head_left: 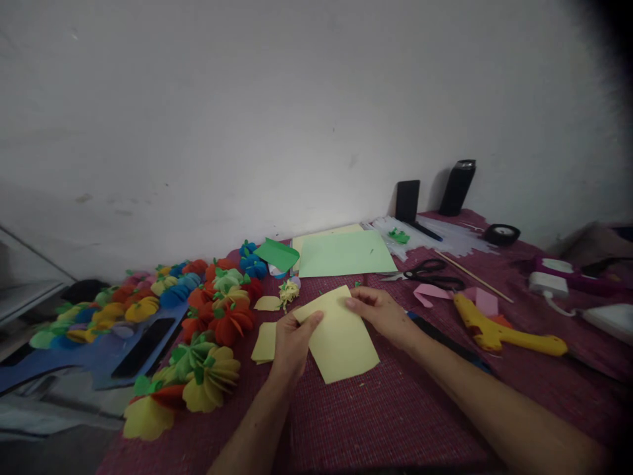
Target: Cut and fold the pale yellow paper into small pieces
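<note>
Between my two hands is a pale yellow sheet of paper (341, 346), tilted above the red woven tablecloth. My left hand (293, 340) pinches its upper left edge, thumb on top. At the upper right corner, my right hand (378, 310) grips the same sheet between thumb and fingers. Left of my left hand lie yellow paper pieces (265, 342), partly hidden by it. Just beyond are a small yellow cut piece (268, 303) and a crumpled yellow paper bit (288, 294).
Folded paper pumpkins (232, 320) in many colours crowd the left. Green sheets (346, 254) lie at the back. On the right are black-handled scissors (430, 269), a yellow glue gun (509, 333), a wooden stick (475, 276), glue sticks (455, 237), a tape measure (501, 233) and a black bottle (457, 188).
</note>
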The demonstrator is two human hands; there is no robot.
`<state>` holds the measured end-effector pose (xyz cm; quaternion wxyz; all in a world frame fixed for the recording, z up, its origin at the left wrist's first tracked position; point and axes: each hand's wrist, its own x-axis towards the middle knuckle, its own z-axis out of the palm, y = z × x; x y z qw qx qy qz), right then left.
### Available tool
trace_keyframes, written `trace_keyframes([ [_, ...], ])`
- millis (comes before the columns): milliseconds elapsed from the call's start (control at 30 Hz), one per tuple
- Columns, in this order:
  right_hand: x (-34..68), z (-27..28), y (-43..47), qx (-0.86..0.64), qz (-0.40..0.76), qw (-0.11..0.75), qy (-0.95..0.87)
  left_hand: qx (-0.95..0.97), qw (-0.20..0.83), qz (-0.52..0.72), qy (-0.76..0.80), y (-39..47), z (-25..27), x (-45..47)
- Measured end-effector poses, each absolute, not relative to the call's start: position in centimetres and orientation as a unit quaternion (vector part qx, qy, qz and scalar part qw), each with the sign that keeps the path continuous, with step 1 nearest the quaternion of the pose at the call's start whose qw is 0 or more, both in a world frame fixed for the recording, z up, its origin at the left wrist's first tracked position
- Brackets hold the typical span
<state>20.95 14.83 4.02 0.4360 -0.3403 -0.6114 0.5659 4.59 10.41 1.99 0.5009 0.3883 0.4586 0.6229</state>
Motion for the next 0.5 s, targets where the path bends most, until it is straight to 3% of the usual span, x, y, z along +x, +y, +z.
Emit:
trace_keyframes([
  [500,21.04,3.51,15.05,-0.366,0.522,0.421,-0.645,0.356,0.502,0.644,0.455,10.29,2.34,4.43],
])
